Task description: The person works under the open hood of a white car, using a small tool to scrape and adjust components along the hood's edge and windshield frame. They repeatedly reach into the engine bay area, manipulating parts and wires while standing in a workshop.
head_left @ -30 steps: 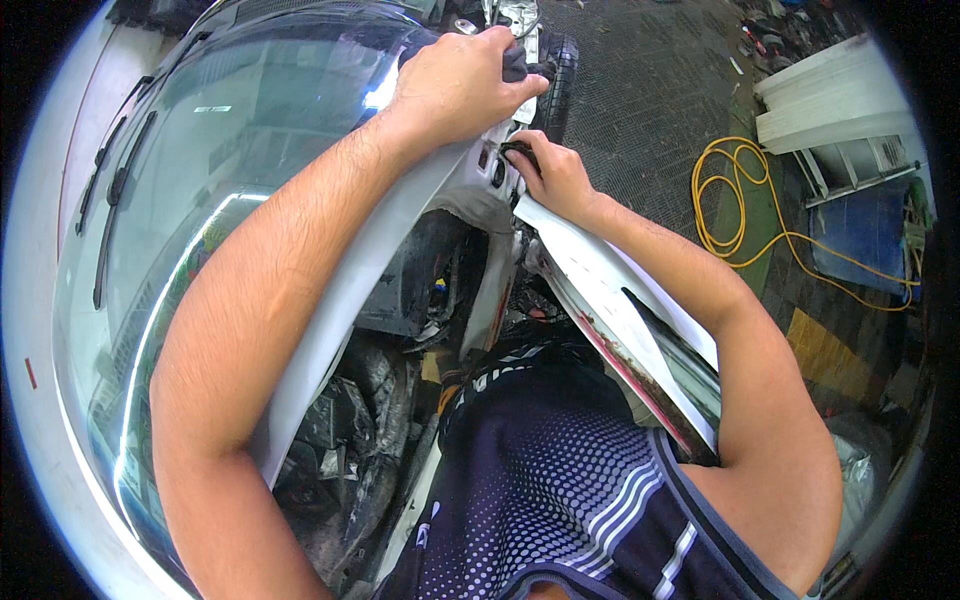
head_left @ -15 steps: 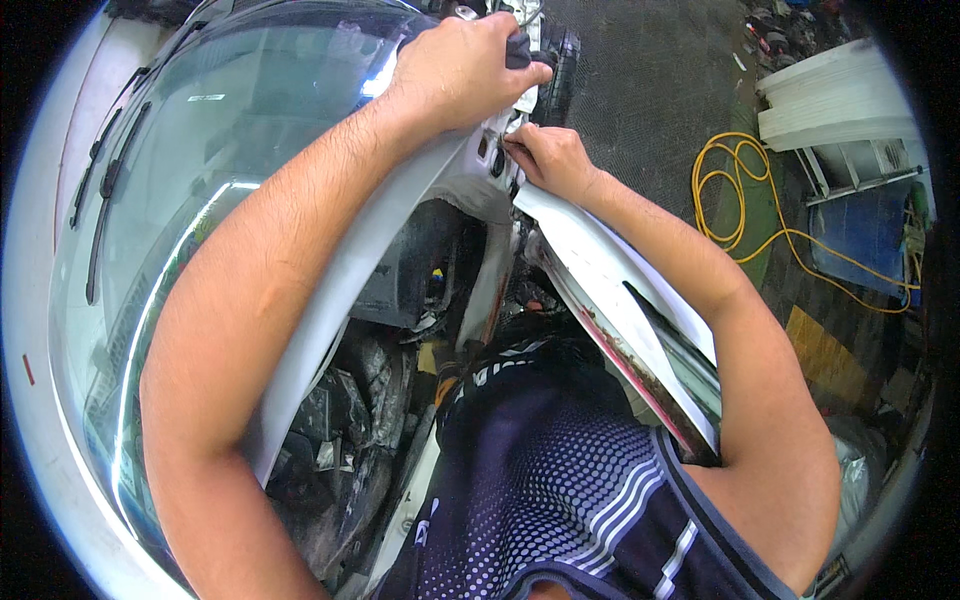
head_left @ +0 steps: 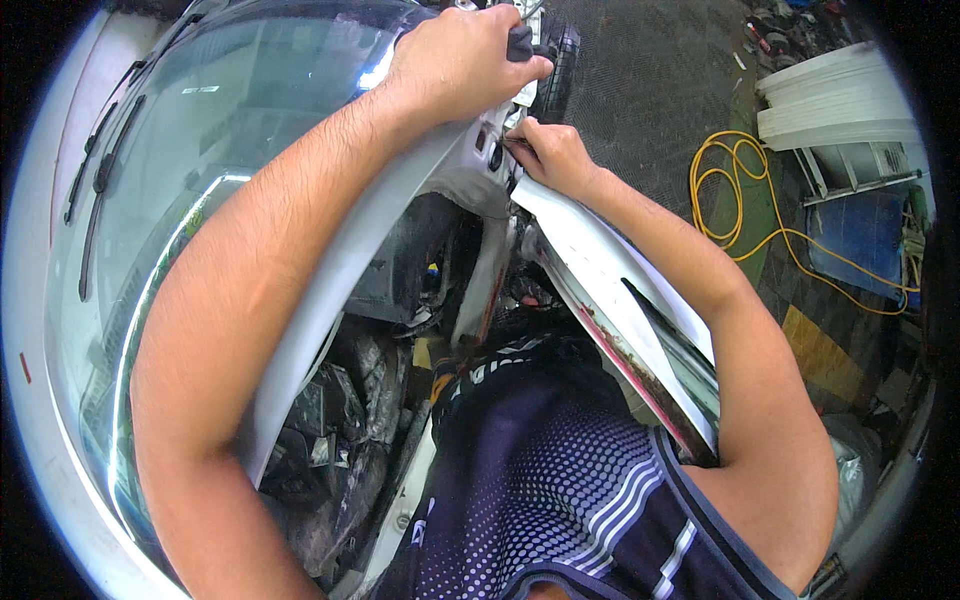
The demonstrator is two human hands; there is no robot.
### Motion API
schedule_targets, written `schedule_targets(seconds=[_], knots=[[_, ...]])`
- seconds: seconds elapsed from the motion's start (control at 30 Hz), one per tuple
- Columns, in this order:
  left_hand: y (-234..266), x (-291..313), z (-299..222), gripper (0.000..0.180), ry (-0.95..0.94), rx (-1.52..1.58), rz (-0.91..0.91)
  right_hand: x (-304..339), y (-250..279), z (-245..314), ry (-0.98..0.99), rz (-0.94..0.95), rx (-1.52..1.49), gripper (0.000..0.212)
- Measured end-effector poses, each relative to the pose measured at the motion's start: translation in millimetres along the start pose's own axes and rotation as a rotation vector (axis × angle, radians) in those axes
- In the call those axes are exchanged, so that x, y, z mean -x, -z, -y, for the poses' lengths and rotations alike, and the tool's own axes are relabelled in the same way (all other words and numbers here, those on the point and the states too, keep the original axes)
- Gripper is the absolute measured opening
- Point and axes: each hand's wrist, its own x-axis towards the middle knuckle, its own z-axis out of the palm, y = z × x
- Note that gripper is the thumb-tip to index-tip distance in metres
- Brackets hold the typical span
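I look down on a white car with its door opened. My left hand (head_left: 455, 55) is closed around a dark tool handle (head_left: 520, 42) at the top of the white pillar (head_left: 345, 270) beside the windscreen (head_left: 200, 170). My right hand (head_left: 550, 155) pinches something small and dark against the hinge area, where the white door panel (head_left: 610, 270) meets the pillar. What the right fingers hold is too small to name. My dark dotted vest (head_left: 540, 490) fills the lower middle.
Wiper blades (head_left: 95, 180) lie on the windscreen at the left. A coiled yellow hose (head_left: 735, 200) lies on the ground at the right, near a blue box (head_left: 865, 235) and stacked white panels (head_left: 840, 105). A tyre (head_left: 560, 60) shows beyond my hands.
My left hand has shifted up toward the frame's top, gripping the dark handle. My right hand stays at the hinge area, moving slightly up with it.
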Motion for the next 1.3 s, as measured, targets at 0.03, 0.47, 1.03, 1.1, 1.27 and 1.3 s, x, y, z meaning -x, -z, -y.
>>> schedule_targets(seconds=[0.03,0.47,1.03,1.1,1.27,1.3], knots=[[1.3,-1.3,-1.4,0.056,0.004,0.011,0.024,2.8,0.7,-3.3,-0.004,0.017,0.005,0.019],[11.8,4.2,-13.0,0.031,-0.105,-0.085,0.285,-1.3,18.8,1.7,-0.179,0.022,-0.038,0.02],[36.5,3.6,-22.7,0.022,-0.14,-0.107,0.349,1.7,18.9,-5.8,0.03,0.243,-0.075,0.013],[33.4,3.8,-19.2,0.02,-0.145,-0.073,0.296,1.5,13.0,-5.7,-0.175,0.26,-0.123,0.013],[42.8,-1.8,-25.4,0.024,-0.104,-0.117,0.43,21.7,11.5,-32.9,-0.437,0.279,0.143,0.02],[48.5,-5.7,-29.3,0.026,-0.075,-0.11,0.5,21.9,11.6,-42.4,-0.483,0.254,0.186,0.021]])
